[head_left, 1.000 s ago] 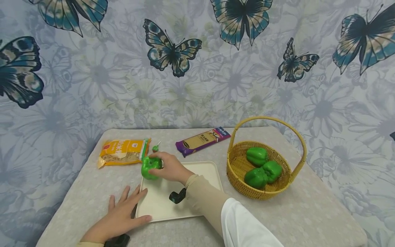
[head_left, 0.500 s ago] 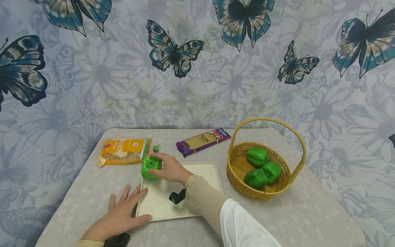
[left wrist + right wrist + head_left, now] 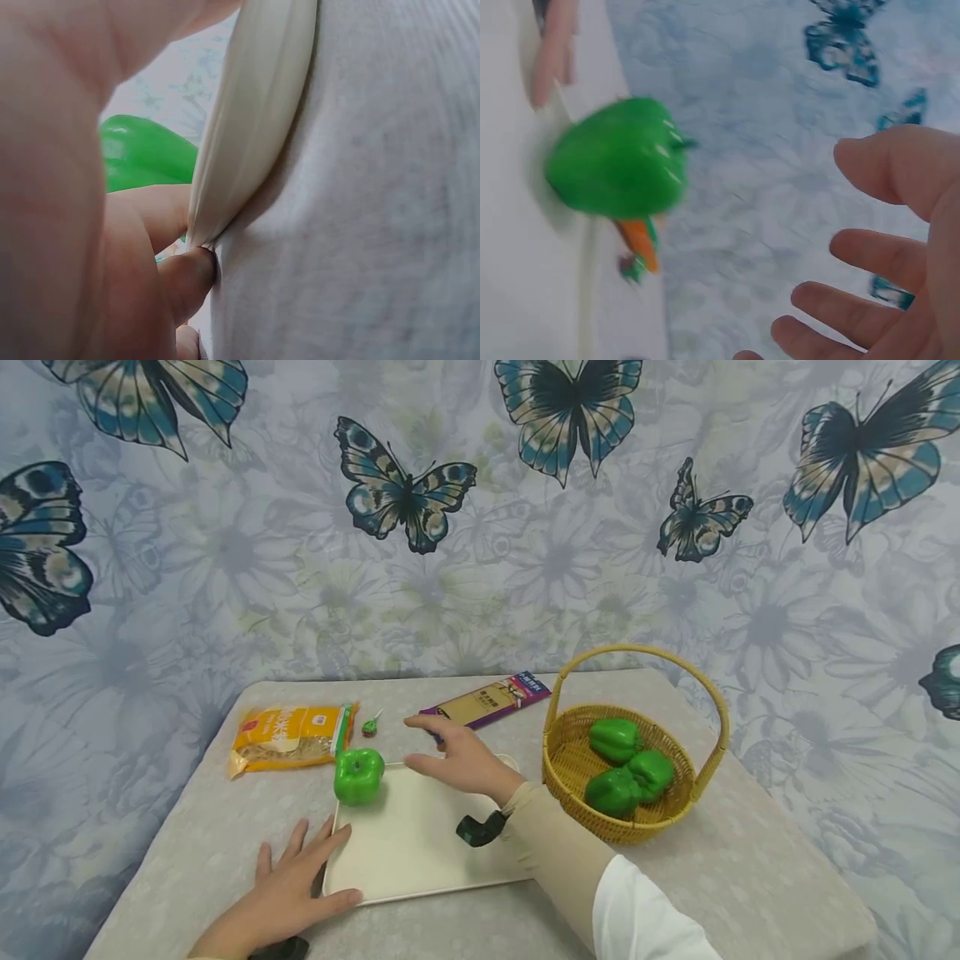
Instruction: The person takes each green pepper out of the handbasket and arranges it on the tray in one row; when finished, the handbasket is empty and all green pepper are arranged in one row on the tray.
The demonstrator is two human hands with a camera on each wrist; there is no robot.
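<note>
right hand (image 3: 467, 762) drawn back from the green bell pepper (image 3: 358, 778), which sits at the far-left corner of the cream tray (image 3: 420, 852)
the pepper stands stem up — just left of the right hand, whose loose fingers hold nothing; the left hand (image 3: 288, 883), fingers spread, touches the tray's left edge, toward the person — which hand is closer, i cannot tell.

indoors, kind unclear; butterfly-print wall (image 3: 555, 560), table (image 3: 750, 877)

The right hand (image 3: 934, 277), fingers apart, is clear of a blurred green pepper (image 3: 619, 161) on a pale tray (image 3: 514, 202). Beyond the pepper show an orange package (image 3: 636, 238), the left hand (image 3: 556, 49) and a butterfly-patterned wall (image 3: 739, 202).
</note>
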